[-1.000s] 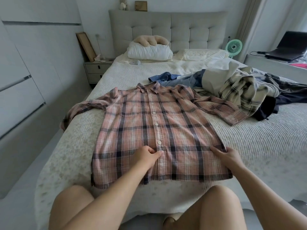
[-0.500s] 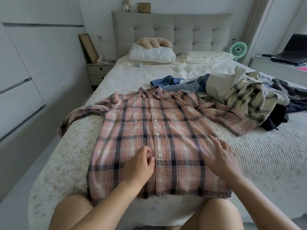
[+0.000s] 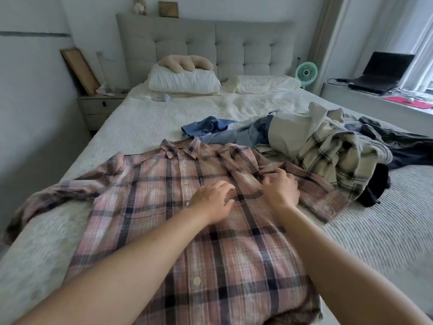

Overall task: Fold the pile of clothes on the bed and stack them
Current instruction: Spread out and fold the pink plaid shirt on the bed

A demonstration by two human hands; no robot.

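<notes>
— Where now?
— Pink plaid button-up cotton shirt (image 3: 164, 207) spread flat near bed's (image 3: 140, 127) foot edge.
— Hands?
— Left hand (image 3: 212, 202) resting loosely curled; right hand (image 3: 280, 188) pinching shoulder fabric.
— Next?
— Probably folding right sleeve inward.

I can't see the plaid shirt's (image 3: 164, 231) hem; the bottom edge cuts it off. My right hand (image 3: 280, 191) hides its own fingertips in bunched cloth. Beyond the shirt, the clothes pile (image 3: 328, 146) buries its lower garments, and the right edge crops it.

Clothes pile (image 3: 328, 146) crowds shirt's (image 3: 178, 207) right; left bedspread (image 3: 131, 130) bare.
</notes>
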